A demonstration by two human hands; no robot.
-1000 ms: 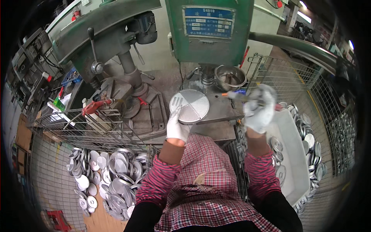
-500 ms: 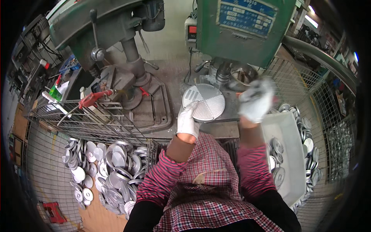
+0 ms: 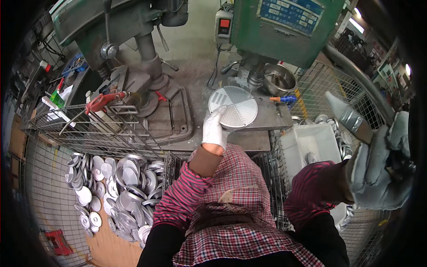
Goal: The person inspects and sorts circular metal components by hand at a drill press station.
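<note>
A round, ribbed metal disc (image 3: 238, 109) lies beneath the green drilling machine (image 3: 289, 35), close to its chuck (image 3: 255, 78). My left hand (image 3: 214, 127), in a white glove, holds the disc by its near left edge, thumb on top. Far to the right, my right hand (image 3: 378, 178) is raised in a soiled grey-white glove. Its fingers are closed round the handle of a paintbrush (image 3: 349, 115), whose pale bristles point up and left. The glove's far edge runs into the dark rim of the picture.
A metal bowl (image 3: 280, 80) and a blue coolant nozzle (image 3: 287, 100) with an orange tip sit right of the chuck. A white plastic bin (image 3: 298, 142) stands below my right arm. Metal discs (image 3: 133, 191) pile up in the left wire cage. A red air gun (image 3: 104, 101) hangs on its rim.
My right hand has swung from beside the disc out to the right and nearer to me, showing the brush clearly. The blue nozzle has come into sight. My left hand still holds the disc.
</note>
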